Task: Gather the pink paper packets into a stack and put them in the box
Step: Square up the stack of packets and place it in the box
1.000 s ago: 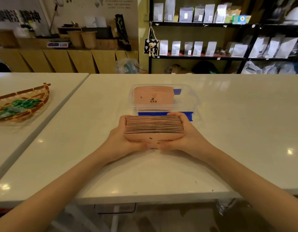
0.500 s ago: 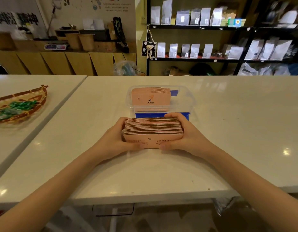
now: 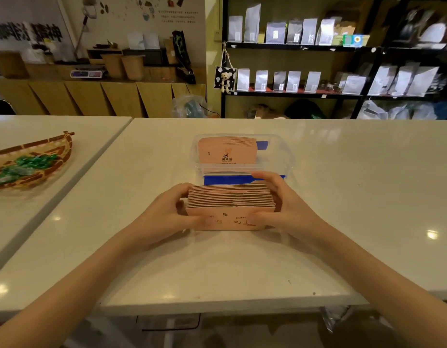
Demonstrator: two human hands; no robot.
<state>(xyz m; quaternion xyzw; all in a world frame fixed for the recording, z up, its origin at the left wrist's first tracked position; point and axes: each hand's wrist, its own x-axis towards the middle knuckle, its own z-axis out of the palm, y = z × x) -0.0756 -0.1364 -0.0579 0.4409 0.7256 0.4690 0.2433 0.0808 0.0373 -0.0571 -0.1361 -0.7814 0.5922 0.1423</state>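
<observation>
A thick stack of pink paper packets (image 3: 230, 204) stands on edge on the white table, pressed between both hands. My left hand (image 3: 167, 214) grips its left end, thumb on the printed front. My right hand (image 3: 285, 204) grips the right end, fingers curled over the back. Just behind the stack sits a clear plastic box (image 3: 285, 156) with blue clips. Another bundle of pink packets (image 3: 227, 151) stands upright inside it at the left.
A woven basket (image 3: 54, 156) holding green wrapped sweets lies on the neighbouring table at the left. A gap runs between the two tables. The near table edge (image 3: 217, 305) is below my forearms. Shelves of pouches stand far behind.
The stack has been squared up and tilted a little more upright between the hands. It stays on the table in front of the box.
</observation>
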